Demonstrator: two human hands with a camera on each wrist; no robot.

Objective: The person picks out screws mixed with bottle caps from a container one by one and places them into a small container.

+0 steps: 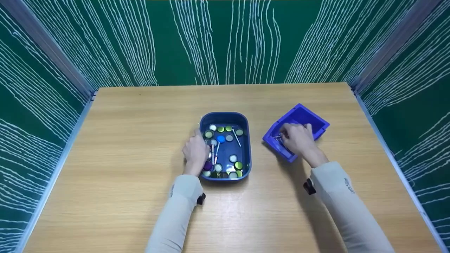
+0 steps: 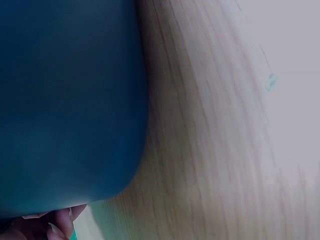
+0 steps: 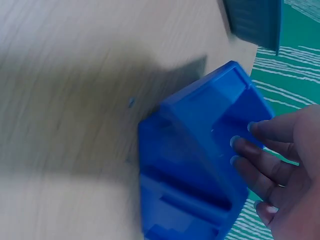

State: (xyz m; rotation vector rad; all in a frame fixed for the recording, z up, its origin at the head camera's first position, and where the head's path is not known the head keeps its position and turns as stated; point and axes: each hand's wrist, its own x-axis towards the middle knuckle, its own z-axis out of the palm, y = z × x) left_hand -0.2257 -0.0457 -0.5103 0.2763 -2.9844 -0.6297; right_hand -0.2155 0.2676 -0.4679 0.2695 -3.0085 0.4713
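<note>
A dark blue tub (image 1: pixel 249 147) holds several bottle caps (image 1: pixel 238 165), green, silver and blue, and several slim metal rods that look like screws (image 1: pixel 236 137). My left hand (image 1: pixel 196 151) grips the tub's left rim. In the left wrist view the tub's outer wall (image 2: pixel 70 110) hides most of that hand, and a few bent fingertips (image 2: pixel 62 220) show past its edge. My right hand (image 1: pixel 299 138) reaches into a violet-blue bin (image 1: pixel 316 121) with its fingers loosely bent and apart. Small slim metal pieces (image 1: pixel 278 138) lie in the bin beside the fingertips; nothing shows between them.
Both containers stand on a light wooden table (image 1: pixel 140 140), the tub near the middle and the bin to its right, set at an angle. Green panels with white wavy lines (image 1: pixel 218 42) close off the back and both sides.
</note>
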